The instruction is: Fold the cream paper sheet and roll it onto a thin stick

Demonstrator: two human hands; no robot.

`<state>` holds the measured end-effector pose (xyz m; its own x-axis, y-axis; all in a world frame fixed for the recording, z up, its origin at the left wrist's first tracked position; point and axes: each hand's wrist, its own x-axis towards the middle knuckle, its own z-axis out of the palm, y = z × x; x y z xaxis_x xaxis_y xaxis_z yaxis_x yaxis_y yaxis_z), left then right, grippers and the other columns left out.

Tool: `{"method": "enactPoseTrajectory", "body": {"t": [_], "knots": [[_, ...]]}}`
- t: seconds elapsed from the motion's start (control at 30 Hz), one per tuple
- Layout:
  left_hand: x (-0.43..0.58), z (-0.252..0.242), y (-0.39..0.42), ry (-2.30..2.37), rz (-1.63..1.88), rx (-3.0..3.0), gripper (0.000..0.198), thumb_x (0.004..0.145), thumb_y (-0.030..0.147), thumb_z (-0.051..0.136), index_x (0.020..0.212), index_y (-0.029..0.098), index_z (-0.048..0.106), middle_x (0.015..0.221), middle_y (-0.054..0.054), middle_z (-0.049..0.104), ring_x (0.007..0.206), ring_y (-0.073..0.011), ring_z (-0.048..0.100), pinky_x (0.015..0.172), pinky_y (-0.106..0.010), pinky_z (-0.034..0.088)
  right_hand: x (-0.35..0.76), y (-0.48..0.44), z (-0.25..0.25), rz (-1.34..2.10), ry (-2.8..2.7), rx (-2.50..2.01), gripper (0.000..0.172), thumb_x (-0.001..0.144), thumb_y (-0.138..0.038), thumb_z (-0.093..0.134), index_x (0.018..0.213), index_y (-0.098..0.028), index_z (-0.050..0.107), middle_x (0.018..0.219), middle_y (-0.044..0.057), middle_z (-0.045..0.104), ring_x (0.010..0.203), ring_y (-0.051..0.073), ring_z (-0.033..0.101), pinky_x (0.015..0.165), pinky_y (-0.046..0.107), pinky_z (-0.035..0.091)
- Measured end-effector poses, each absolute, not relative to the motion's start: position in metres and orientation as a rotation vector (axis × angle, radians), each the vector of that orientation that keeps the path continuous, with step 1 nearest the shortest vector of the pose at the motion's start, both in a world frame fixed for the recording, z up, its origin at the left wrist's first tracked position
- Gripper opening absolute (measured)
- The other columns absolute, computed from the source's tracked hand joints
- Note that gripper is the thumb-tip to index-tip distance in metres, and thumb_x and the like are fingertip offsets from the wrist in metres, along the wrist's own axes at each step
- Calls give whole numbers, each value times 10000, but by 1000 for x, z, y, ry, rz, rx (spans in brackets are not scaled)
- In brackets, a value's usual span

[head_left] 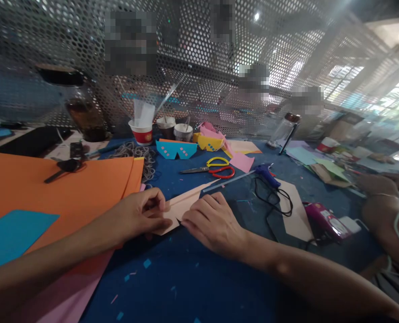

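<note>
A pale peach paper piece (184, 202) with a small notch in its near edge lies between my hands at the middle of the table. My left hand (148, 211) pinches its left end between thumb and fingers. On its right part, my right hand (211, 217) grips the near edge beside the notch, fingers curled. Just beyond the paper rest scissors (216, 169) with one yellow and one red handle loop. A blue glue gun (267, 174) with a long clear glue stick (229, 181) lies to the right of them.
Large orange sheets (67, 188) and a blue sheet (14, 233) cover the left. Blue paper glasses (176, 149), yellow paper glasses (210, 143) and paper cups (143, 133) stand at the back. A glass jar (85, 112) is back left. Another person's hand (383, 202) is at right.
</note>
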<state>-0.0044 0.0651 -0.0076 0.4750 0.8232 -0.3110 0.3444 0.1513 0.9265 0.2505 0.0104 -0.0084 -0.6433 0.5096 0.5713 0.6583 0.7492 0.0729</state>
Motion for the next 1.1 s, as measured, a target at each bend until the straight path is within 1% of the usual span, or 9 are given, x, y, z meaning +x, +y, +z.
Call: {"method": "enactPoseTrajectory", "body": {"t": [0.13, 0.23, 0.37, 0.47, 0.57, 0.8, 0.87, 1.0, 1.1], "knots": [[-4, -8, 62, 1107, 467, 1479, 516, 676, 491, 921, 878, 272, 500, 673, 96, 550, 608, -137, 558, 486, -236, 503, 251, 10, -12, -306, -2382, -900, 203, 1175, -269, 566, 1045, -198, 705, 916, 15, 732, 864, 203, 572, 811, 398, 355], [-5, -12, 61, 1144, 473, 1517, 473, 727, 509, 886, 899, 274, 514, 709, 76, 589, 646, -153, 584, 508, -245, 516, 251, 10, -15, -269, -2372, -930, 193, 1174, -283, 575, 1051, -207, 703, 927, 18, 739, 881, 206, 586, 821, 397, 354], [-6, -13, 58, 1159, 471, 1534, 450, 768, 498, 876, 887, 273, 504, 733, 67, 616, 658, -153, 601, 550, -259, 527, 250, 10, -17, -251, -2372, -955, 204, 1175, -288, 572, 1043, -210, 707, 926, 22, 741, 880, 206, 598, 814, 390, 353], [-4, -10, 55, 1174, 476, 1533, 454, 777, 525, 874, 878, 271, 512, 741, 63, 633, 659, -157, 621, 556, -260, 512, 249, 10, -17, -244, -2364, -962, 218, 1172, -287, 571, 1024, -206, 710, 926, 25, 743, 877, 205, 600, 808, 386, 357], [-3, -7, 53, 1185, 480, 1542, 431, 789, 514, 864, 874, 270, 519, 729, 65, 636, 647, -156, 627, 557, -255, 478, 249, 11, -18, -244, -2358, -952, 218, 1166, -279, 576, 1014, -202, 711, 921, 23, 739, 876, 205, 597, 804, 386, 356], [-5, 0, 48, 1219, 498, 1703, 340, 828, 520, 812, 875, 260, 597, 785, 42, 718, 787, -195, 703, 707, -284, 499, 249, 10, -17, -239, -2370, -943, 204, 1145, -257, 603, 989, -190, 715, 914, 30, 738, 860, 205, 595, 781, 391, 349], [-4, 6, 46, 1287, 473, 1806, 303, 850, 518, 774, 888, 265, 613, 797, 37, 737, 776, -201, 699, 711, -297, 486, 249, 10, -17, -237, -2370, -951, 220, 1145, -254, 595, 972, -187, 714, 912, 33, 737, 856, 204, 599, 779, 389, 352], [0, 14, 43, 1416, 381, 2006, 264, 908, 538, 676, 919, 276, 659, 771, 22, 737, 706, -210, 674, 652, -314, 434, 248, 10, -18, -226, -2357, -975, 227, 1140, -261, 599, 963, -180, 715, 900, 40, 727, 855, 205, 608, 787, 381, 358], [0, 11, 44, 1432, 341, 2069, 234, 920, 506, 627, 934, 278, 679, 827, -2, 768, 750, -230, 711, 656, -323, 444, 248, 10, -20, -186, -2346, -989, 222, 1144, -271, 594, 985, -179, 720, 916, 46, 737, 859, 204, 617, 797, 372, 369]]}}
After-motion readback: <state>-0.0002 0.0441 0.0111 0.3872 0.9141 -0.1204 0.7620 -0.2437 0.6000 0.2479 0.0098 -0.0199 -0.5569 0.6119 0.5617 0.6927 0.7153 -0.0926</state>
